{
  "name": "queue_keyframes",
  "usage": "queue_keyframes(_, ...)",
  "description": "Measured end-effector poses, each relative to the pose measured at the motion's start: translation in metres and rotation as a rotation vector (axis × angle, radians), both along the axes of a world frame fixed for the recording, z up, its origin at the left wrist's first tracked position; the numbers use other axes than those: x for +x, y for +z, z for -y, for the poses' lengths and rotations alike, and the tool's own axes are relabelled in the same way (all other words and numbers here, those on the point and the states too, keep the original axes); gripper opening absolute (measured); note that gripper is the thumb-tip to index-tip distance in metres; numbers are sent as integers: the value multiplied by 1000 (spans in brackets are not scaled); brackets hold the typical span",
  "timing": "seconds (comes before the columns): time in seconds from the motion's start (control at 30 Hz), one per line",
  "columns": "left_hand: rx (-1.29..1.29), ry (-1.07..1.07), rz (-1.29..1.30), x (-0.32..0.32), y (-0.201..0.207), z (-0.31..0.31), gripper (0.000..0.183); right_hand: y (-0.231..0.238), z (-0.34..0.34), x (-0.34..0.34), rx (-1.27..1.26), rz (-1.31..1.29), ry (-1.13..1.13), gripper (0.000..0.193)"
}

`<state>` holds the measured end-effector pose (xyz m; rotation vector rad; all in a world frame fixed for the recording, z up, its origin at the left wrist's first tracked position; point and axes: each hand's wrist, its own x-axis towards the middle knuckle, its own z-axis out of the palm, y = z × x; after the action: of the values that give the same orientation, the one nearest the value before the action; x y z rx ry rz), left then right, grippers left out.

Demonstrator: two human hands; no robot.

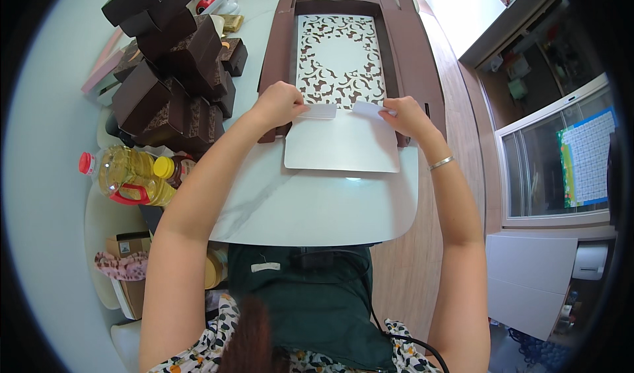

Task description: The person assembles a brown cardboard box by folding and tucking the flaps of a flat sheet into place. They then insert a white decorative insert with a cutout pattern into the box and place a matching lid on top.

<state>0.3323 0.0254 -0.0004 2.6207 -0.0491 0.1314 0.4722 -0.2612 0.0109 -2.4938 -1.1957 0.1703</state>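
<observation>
A large dark brown cardboard box (264, 75) lies unfolded on the table in front of me. Inside it is a white card panel (339, 54) cut through with a scroll pattern around a plain centre. A plain white flap (341, 147) reaches from the near end of this panel towards me. My left hand (280, 104) is closed in a pinch on a small white tab (322, 112) at the flap's left. Opposite it, my right hand (404, 116) pinches the matching right tab (367, 109). Both tabs stand folded inwards. The fingertips are partly hidden.
Several dark brown boxes (178, 49) are piled at the left of the marble-look table (317, 208). An oil bottle (129, 171) with a red cap and a yellow-lidded jar (173, 168) stand nearer. A cabinet (528, 261) is at the right.
</observation>
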Motion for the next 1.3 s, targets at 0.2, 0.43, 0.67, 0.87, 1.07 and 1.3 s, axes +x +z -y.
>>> queue_keyframes(0.2, 75, -26, -34, 3, 1, 1, 20, 5, 8, 3, -12, -164, 56, 10)
queue_keyframes(0.43, -42, -142, -111, -4, 9, -12, 30, 14, 29, 14, -55, -357, 141, 32)
queue_keyframes(0.67, -95, -151, -195, -2, 13, -18, 25, 9, 26, 13, -123, -266, 116, 27)
queue_keyframes(0.87, -252, -92, -78, -5, 3, -25, 17, 13, 25, 9, -14, -318, 151, 22)
queue_keyframes(1.07, -121, -250, 8, -14, 0, -14, 12, -1, 30, 0, 106, -287, 109, 20)
queue_keyframes(1.3, -295, -250, -110, -29, 7, -17, 14, -7, 33, -2, 201, -280, 44, 23)
